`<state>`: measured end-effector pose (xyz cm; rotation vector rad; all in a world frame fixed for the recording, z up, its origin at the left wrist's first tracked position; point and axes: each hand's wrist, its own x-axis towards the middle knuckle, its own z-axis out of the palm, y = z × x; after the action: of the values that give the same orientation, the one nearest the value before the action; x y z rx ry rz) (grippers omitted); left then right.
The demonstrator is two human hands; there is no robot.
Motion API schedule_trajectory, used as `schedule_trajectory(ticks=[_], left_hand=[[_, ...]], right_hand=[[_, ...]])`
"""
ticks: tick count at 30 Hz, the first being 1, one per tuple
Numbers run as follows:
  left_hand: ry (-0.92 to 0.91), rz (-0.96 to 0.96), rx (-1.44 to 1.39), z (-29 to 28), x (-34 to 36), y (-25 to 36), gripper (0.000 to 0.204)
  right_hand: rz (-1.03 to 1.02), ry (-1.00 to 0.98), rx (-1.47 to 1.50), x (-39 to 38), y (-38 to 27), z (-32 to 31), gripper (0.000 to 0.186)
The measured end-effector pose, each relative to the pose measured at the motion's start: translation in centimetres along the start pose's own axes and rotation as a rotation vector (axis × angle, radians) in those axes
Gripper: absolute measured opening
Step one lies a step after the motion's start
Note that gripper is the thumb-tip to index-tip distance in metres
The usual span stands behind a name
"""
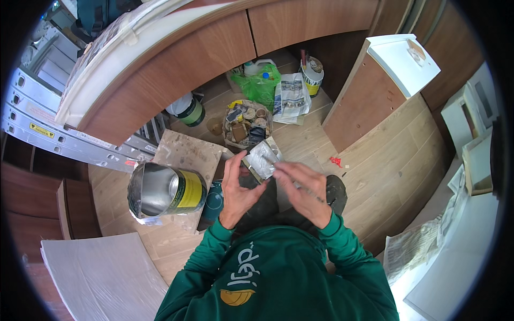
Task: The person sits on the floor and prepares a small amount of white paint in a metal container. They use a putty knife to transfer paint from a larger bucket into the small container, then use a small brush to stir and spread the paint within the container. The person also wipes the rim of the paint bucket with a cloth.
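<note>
My left hand [238,187] grips a small rectangular container [262,159] by its side, thumb and fingers on opposite edges. Its upper face is silvery white and tilts toward me. Over its right edge my right hand [304,184] is closed, fingertips pinched at the silvery face. Something thin seems to stick out from that pinch, too small to name. Beyond the container stands a carton [247,123] filled with several jars, tins and small packs. To the left, a large paint bucket [187,190] with a bare metal inside lies tipped on a stained board [187,147].
A green plastic bag [259,88], newspaper [292,96] and a small bucket holding brushes [311,75] sit under the curved wooden counter [176,80]. A white-topped wooden unit [364,101] stands to the right. Red scraps [335,161] lie on the floor. An aluminium ladder [69,131] lies left.
</note>
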<state>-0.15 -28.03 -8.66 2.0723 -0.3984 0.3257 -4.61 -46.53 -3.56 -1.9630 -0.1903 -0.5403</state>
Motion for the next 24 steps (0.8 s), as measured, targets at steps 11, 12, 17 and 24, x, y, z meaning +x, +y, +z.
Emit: schedule_trajectory(ticks=[11, 12, 17, 24], left_hand=[[0.006, -0.01, -0.024, 0.2, 0.0, -0.3, 0.086], [0.017, -0.001, -0.012, 0.2, 0.0, -0.4, 0.086], [0.044, -0.003, -0.023, -0.1, 0.1, -0.6, 0.084], [0.029, -0.023, 0.017, -0.9, -0.2, -0.5, 0.085]], right_hand=[[-0.035, -0.01, 0.058, -0.4, 0.0, -0.1, 0.014], [-0.084, 0.029, 0.086, -0.5, 0.1, -0.1, 0.014], [-0.033, -0.086, 0.042, -0.7, 0.1, 0.1, 0.013], [-0.043, -0.012, 0.043, 0.2, 0.3, 1.1, 0.014]])
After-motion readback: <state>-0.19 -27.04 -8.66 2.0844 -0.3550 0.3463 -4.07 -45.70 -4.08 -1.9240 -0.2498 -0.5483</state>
